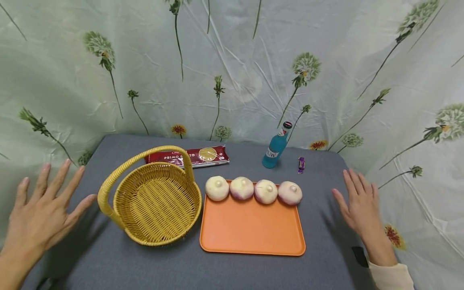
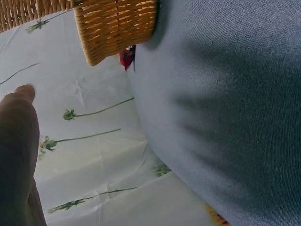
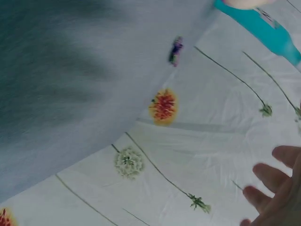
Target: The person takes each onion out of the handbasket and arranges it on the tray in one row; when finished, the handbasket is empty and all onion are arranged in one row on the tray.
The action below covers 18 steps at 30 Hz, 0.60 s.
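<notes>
My left hand (image 1: 43, 213) hovers at the left side of the table, fingers spread, holding nothing. Nearest to it is a yellow wicker basket (image 1: 157, 201) with an arched handle; nothing lies inside. At the right side my right hand (image 1: 362, 205) is raised with straight fingers, also holding nothing. Between the hands lies an orange tray (image 1: 252, 229). Several white-and-purple turnips or onions, among them a left one (image 1: 217, 188) and a right one (image 1: 290, 193), line its far edge. In the right wrist view, the fingers (image 3: 270, 178) appear at the lower right.
Behind the basket lies a red packet (image 1: 210, 156) lettered PRIMO GUSTO, partly hidden by the handle. A blue bottle (image 1: 276, 147) with a dark cap stands behind the tray. A small purple wrapped candy (image 1: 301, 165) lies right of it. Flower-printed cloth (image 1: 246, 80) hangs around the grey table (image 1: 152, 266).
</notes>
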Motion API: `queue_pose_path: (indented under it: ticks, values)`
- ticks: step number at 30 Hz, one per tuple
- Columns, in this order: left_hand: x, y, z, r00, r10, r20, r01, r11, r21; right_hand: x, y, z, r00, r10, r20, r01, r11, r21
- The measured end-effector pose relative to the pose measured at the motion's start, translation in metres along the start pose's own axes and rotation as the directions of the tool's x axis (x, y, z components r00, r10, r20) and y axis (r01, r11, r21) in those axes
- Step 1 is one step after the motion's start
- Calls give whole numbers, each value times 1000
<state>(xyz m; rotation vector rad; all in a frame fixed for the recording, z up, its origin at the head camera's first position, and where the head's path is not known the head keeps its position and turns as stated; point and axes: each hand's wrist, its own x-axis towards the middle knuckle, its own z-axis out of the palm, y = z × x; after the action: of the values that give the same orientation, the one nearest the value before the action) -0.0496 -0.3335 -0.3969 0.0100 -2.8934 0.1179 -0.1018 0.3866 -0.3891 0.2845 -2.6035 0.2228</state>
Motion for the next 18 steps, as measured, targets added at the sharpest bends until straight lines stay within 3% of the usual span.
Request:
queue_pose_path:
  ticks: [7,18]
  values:
    - [-1,-4,3,997,-43,60,42,999,17,-17,4,3,969,134,207,-105,984,-141]
    - [-3,-10,19,991,-47,126,55,997,-62,-29,5,9,936,212,280,-179,974,-137]
